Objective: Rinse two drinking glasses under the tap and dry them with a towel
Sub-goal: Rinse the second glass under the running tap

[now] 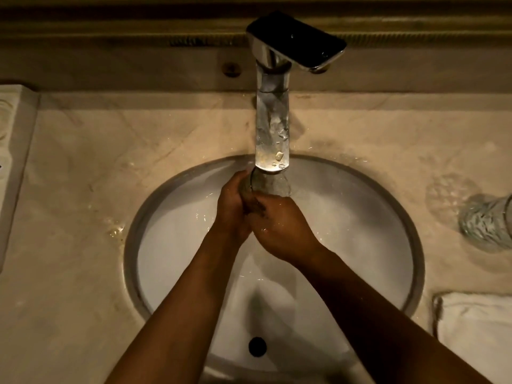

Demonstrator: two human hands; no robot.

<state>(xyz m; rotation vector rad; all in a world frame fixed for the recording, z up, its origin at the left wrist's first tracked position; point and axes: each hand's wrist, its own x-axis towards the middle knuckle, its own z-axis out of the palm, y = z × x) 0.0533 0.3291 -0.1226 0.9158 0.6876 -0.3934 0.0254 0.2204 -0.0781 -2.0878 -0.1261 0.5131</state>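
A clear drinking glass [270, 184] is held right under the spout of the chrome tap [273, 128], over the white round sink [360, 217]. My left hand [231, 206] wraps its left side and my right hand [279, 225] grips it from below and the right; most of the glass is hidden by my fingers. A second, textured glass [487, 220] stands on the marble counter at the right edge. A folded white towel [476, 328] lies at the lower right.
The beige marble counter [83, 217] surrounds the sink and has water drops on its left side. The tap's black lever [296, 41] points to the right at the top. A pale carved block [11, 151] stands at the far left.
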